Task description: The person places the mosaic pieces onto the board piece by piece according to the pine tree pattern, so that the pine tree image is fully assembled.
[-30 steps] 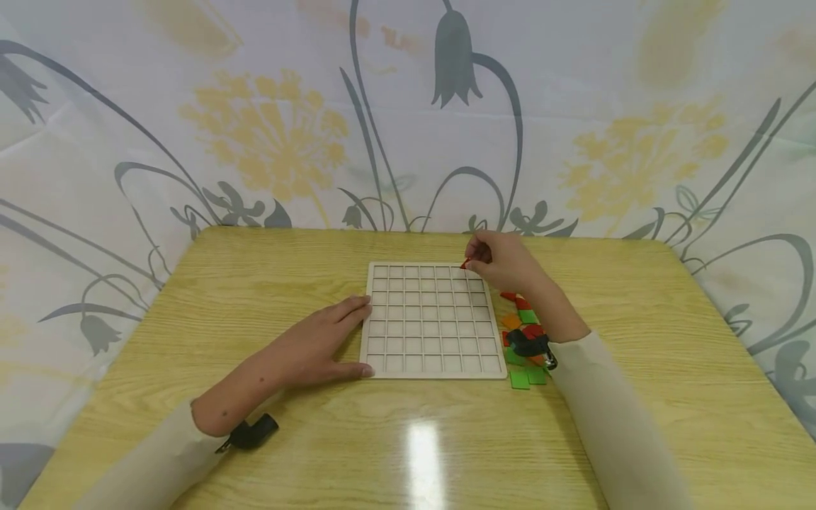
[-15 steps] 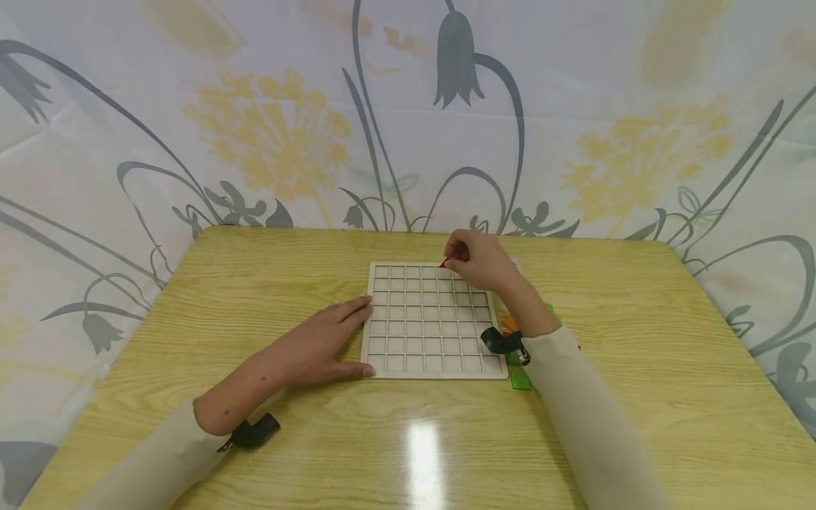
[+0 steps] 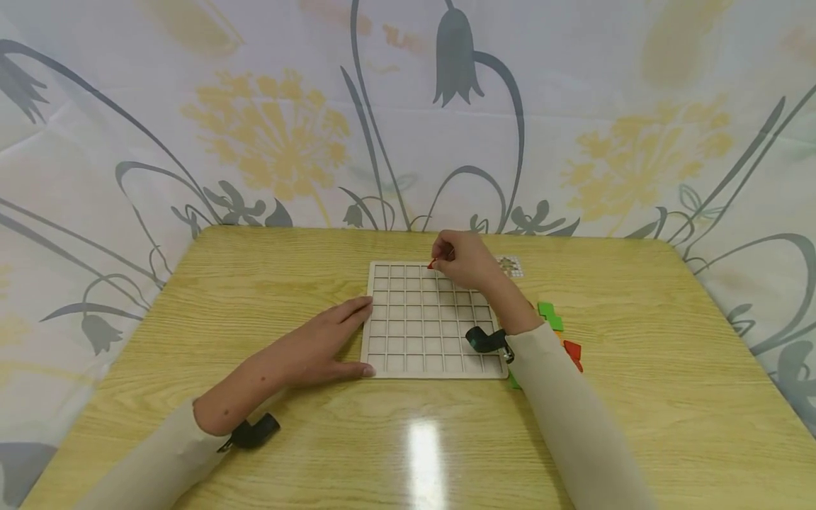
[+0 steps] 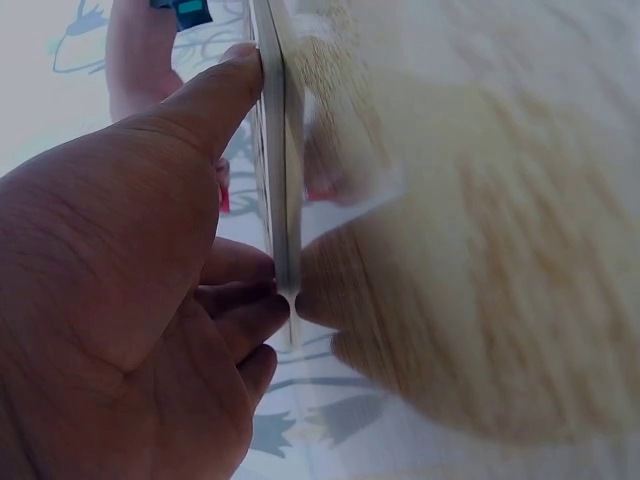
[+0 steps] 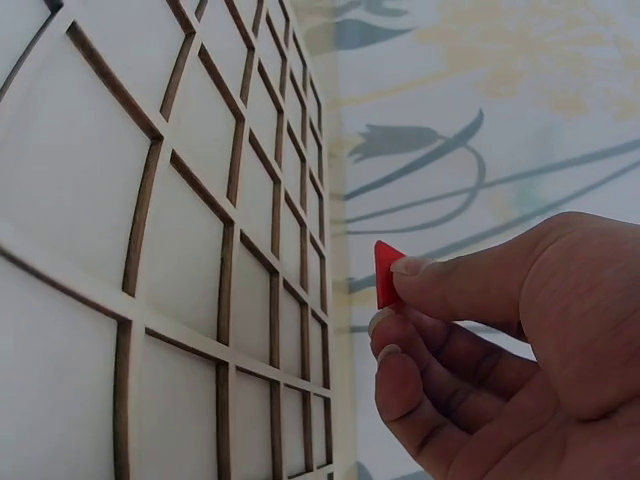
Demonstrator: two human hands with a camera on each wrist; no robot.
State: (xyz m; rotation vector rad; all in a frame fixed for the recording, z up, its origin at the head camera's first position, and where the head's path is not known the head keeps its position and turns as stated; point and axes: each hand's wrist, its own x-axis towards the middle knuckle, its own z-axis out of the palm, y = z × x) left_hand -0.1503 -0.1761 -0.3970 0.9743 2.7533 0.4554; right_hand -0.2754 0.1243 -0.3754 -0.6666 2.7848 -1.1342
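Note:
A square white board (image 3: 414, 329) with a raised grid of cells lies on the wooden table. My right hand (image 3: 468, 262) is over the board's far edge and pinches a small red triangular tile (image 5: 386, 272) between thumb and fingertips. In the right wrist view the tile stands apart from the grid. My left hand (image 3: 319, 343) rests at the board's left side, fingers spread, with the thumb on the near corner and fingertips against the edge. The left wrist view shows that hand (image 4: 150, 270) along the board's thin edge (image 4: 280, 180).
To the right of the board lie green tiles (image 3: 550, 316) and red tiles (image 3: 572, 350), partly hidden by the right forearm. A small patterned card (image 3: 509, 266) lies past the board's far right corner. A flowered cloth (image 3: 395, 113) hangs behind the table (image 3: 287, 262).
My right hand has moved left along the board's far edge with the red tile, uncovering the patterned card and some tiles at the right. My left hand stays put.

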